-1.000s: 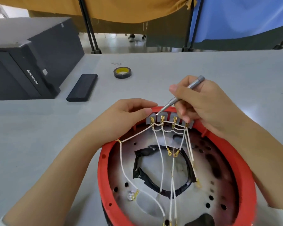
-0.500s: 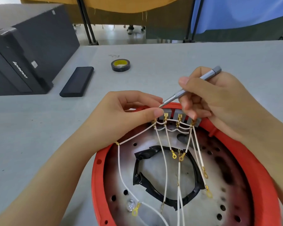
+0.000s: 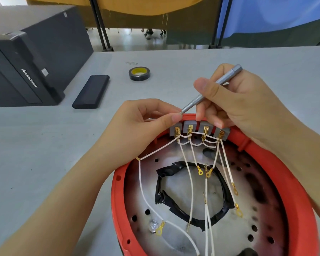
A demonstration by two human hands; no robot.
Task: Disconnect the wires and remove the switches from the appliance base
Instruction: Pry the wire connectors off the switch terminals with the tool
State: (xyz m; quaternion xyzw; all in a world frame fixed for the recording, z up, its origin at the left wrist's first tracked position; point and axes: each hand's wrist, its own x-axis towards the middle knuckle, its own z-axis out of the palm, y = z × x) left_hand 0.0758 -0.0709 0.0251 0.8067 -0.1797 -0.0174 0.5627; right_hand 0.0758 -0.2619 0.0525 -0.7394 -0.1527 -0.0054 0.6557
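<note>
Switches (image 3: 199, 130): four grey blocks in a row, seated in the far rim of the red appliance base (image 3: 301, 196), which lies open side up on the grey table (image 3: 44, 145). Each block carries a brass spade terminal with white wires (image 3: 187, 174) running down into the base; several ring lugs at the near ends already lie loose.

Far left on the table: black computer case (image 3: 26, 61), then a flat black bar (image 3: 91, 92), then a roll of black tape (image 3: 139, 73). None in use.

Left hand (image 3: 137, 130): grip closed, thumb and forefinger pinched at the rim just above the leftmost switch; what they pinch cannot be told. Right hand (image 3: 238, 106): grip closed around a slim grey screwdriver (image 3: 211, 89), pen-style, tip meeting the left fingertips at the rim.

Judgement: step in hand is freeing the leftmost switch. Brace the base with the left hand, lever gently at the clip, avoid the brass terminal, and pull each connector by its metal, not the wire.
</note>
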